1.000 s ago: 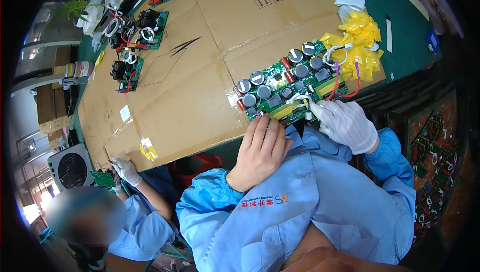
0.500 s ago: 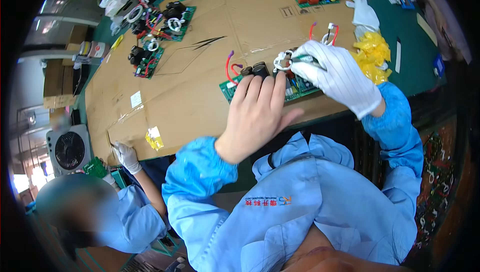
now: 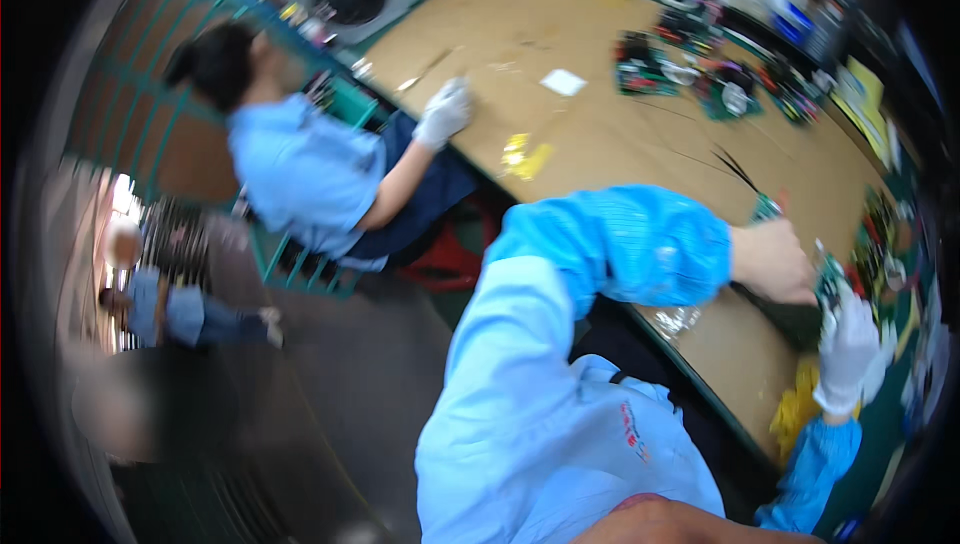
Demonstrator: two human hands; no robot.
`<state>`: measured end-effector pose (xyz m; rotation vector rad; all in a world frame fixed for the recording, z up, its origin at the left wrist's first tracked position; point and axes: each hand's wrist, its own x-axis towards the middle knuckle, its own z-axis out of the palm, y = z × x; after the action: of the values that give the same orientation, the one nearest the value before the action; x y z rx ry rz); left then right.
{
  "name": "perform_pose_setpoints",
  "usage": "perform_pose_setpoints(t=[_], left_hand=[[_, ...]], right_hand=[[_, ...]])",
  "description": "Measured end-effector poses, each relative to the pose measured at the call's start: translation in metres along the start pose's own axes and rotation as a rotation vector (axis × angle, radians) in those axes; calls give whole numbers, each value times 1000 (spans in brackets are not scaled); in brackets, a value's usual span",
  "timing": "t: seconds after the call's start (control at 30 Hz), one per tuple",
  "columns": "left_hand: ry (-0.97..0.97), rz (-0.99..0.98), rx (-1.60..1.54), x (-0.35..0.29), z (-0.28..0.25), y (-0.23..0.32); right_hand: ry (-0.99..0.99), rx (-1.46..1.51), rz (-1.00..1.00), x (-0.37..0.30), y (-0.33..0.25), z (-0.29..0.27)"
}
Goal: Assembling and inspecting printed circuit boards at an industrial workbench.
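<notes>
My bare left hand (image 3: 775, 262) is curled over a green circuit board (image 3: 768, 209). The board is tilted, with a dark underside showing below the hand. My white-gloved right hand (image 3: 848, 349) grips its other end, near green and red parts; blur and the glove hide the exact finger placement. Both hands are on the right part of the cardboard-covered table (image 3: 610, 139). Thin black strips (image 3: 737, 169) lie just beyond my left hand.
More populated circuit boards (image 3: 735, 89) lie at the back right, others (image 3: 882, 244) beyond my right hand. Yellow plastic (image 3: 797, 409) lies beside my right wrist. A seated co-worker (image 3: 300, 164) in a white glove works at the table's left side. Another person (image 3: 170, 309) is farther off.
The view has swung left, so the table and hands now appear farther right. My left hand has gone from lying flat over the board to gripping it, and the board is now tilted.
</notes>
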<state>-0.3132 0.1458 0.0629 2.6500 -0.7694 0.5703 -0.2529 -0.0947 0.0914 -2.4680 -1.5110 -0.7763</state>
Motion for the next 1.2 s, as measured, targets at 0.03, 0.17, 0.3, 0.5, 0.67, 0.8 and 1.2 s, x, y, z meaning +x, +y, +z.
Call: perform_pose_setpoints(t=[0.03, 0.17, 0.3, 0.5, 0.67, 0.8, 1.2], left_hand=[[-53, -1, 41, 5, 5, 0], [-70, -62, 83, -1, 2, 5], [9, -88, 93, -9, -1, 4], [-71, -254, 86, 16, 15, -9], [-172, -479, 53, 47, 11, -34], [-239, -685, -25, 56, 13, -43], [-433, -534, 33, 51, -23, -45]], right_hand=[[30, 46, -53, 1, 8, 6], [-45, 9, -15, -4, 13, 23], [6, -84, -87, -6, 8, 35], [-49, -182, 105, 1, 27, 57], [57, -179, -63, 31, 71, 96], [-177, -74, 29, 57, 77, 110], [22, -395, -104, 80, 33, 84]])
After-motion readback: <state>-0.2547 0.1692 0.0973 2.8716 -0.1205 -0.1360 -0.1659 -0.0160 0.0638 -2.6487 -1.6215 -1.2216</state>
